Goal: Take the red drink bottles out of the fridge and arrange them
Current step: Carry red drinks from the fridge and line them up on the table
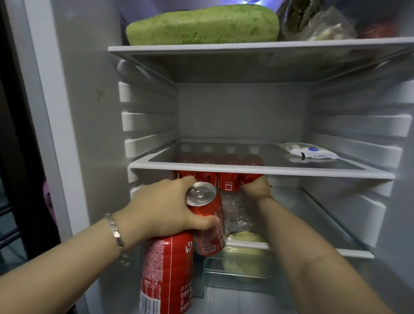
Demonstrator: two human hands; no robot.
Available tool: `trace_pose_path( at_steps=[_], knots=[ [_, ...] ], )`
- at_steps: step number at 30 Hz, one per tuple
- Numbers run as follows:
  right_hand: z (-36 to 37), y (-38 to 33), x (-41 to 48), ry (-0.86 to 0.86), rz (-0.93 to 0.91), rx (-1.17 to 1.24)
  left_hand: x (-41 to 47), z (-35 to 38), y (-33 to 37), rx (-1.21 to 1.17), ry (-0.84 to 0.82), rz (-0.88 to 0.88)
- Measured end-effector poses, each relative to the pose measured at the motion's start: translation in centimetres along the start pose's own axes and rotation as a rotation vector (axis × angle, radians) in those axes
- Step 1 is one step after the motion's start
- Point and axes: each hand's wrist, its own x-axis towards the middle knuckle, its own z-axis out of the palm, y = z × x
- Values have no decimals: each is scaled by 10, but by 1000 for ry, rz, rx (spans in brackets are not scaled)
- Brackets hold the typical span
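Fridge stock, early stage. My left hand (161, 206): fingers wrapped round the red can (208, 219), near bottle (168, 273) just below it. My right hand (257, 187): fingers curled on the rightmost bottle (249, 179) of the far row under the glass shelf (313, 171) — four left inside, none arranged.

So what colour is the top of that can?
Silver, above a red body; the can shows best in the head view.

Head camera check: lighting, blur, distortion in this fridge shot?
Head view: bluish lamp glare up top; the row of red plastic drink bottles under the white-rimmed glass shelf is dim, caps hazy through the glass; shelf edges tilt and splay from wide-angle distortion; the left hand gripping the red aluminium can is sharp.
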Motion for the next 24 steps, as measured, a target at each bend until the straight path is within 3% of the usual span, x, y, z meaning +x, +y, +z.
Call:
trace_pose_path(
  at_steps=[5, 11, 18, 24],
  knots=[
    [-5, 1, -4, 81, -39, 7, 0, -1, -6, 2, 15, 2],
    [-22, -12, -68, -61, 6, -57, 2, -7, -12, 29, -6, 45],
    [-69, 2, -158, -112, -121, -185, 2, -4, -9, 63, 6, 85],
    [-69, -27, -160, 7, -173, 240, 4, -4, -5, 102, 13, 105]
  ],
)
